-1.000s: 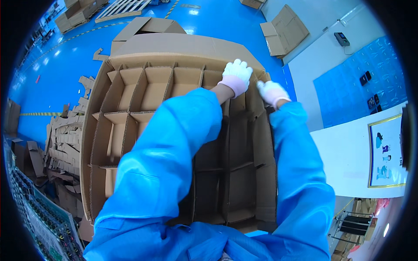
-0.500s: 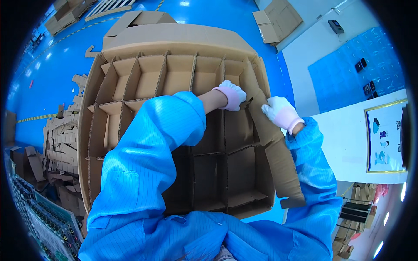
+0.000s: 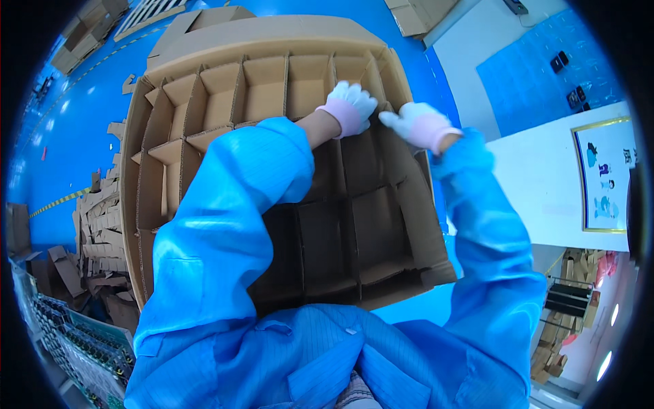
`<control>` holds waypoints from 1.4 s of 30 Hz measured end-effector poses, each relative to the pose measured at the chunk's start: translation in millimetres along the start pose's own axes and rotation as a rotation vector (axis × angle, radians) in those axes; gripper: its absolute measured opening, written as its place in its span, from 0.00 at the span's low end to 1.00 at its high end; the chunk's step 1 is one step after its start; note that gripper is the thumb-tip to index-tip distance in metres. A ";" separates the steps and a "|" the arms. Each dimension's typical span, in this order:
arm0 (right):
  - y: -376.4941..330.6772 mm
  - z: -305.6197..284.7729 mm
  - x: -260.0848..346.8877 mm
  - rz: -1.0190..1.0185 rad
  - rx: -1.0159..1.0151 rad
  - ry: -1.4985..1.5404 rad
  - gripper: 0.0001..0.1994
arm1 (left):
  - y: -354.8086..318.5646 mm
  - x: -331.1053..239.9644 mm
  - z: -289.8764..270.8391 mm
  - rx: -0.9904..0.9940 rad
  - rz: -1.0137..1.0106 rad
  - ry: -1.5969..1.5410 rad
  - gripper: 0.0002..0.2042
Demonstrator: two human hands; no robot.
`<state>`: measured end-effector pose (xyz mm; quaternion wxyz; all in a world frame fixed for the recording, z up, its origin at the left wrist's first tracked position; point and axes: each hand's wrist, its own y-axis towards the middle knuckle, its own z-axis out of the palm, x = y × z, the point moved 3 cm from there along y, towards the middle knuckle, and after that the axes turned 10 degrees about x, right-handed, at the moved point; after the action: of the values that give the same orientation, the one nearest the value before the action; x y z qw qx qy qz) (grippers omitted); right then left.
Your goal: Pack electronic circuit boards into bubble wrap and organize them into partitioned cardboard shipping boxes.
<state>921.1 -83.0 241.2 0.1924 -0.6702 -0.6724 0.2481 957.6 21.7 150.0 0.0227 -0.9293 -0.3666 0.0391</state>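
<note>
A large brown cardboard box (image 3: 269, 37) lies before me, filled with a grid of cardboard dividers (image 3: 218, 102) that form many open cells. Both my arms, in blue sleeves and white gloves, reach into its far right part. My left hand (image 3: 349, 108) rests with curled fingers on the top edge of a divider strip. My right hand (image 3: 417, 124) is just to its right, fingers on the divider near the box's right wall (image 3: 426, 225). My left sleeve hides the box's middle cells.
Stacks of loose cardboard divider strips (image 3: 99, 225) lie on the blue floor at the left. Flattened boxes (image 3: 92, 31) sit at the far left and top right. A rack of green circuit boards (image 3: 75, 341) is at the lower left. A white wall (image 3: 545, 184) stands to the right.
Both hands have shifted along the far right dividers, staying close together. The view moved nearer and the box's far edge now sits higher in the picture.
</note>
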 end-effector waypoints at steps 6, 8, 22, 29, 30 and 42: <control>-102.3 17.9 -18.5 -0.030 0.294 -0.059 0.24 | -57.8 -63.7 -36.6 0.077 0.192 -0.054 0.15; -91.4 48.7 -35.1 -0.216 -0.015 -0.074 0.21 | -68.1 -82.8 -19.0 0.346 0.229 -0.202 0.13; -78.6 80.9 -39.5 -0.089 0.032 0.172 0.20 | -76.5 -103.0 5.0 0.248 0.087 -0.232 0.12; -75.3 118.9 -26.7 -0.042 0.026 0.134 0.20 | -81.5 -107.0 10.7 0.195 0.096 -0.188 0.11; -75.3 121.1 -24.7 -0.040 0.007 0.120 0.19 | -81.3 -107.2 12.1 0.144 0.083 -0.202 0.11; -70.6 146.2 -30.5 -0.030 -0.009 0.043 0.18 | -67.5 -116.7 14.0 -0.026 0.034 -0.102 0.11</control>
<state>778.6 -122.9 167.8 0.2077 -0.6663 -0.6791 0.2276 825.4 -8.6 147.3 -0.0086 -0.9325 -0.3518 0.0818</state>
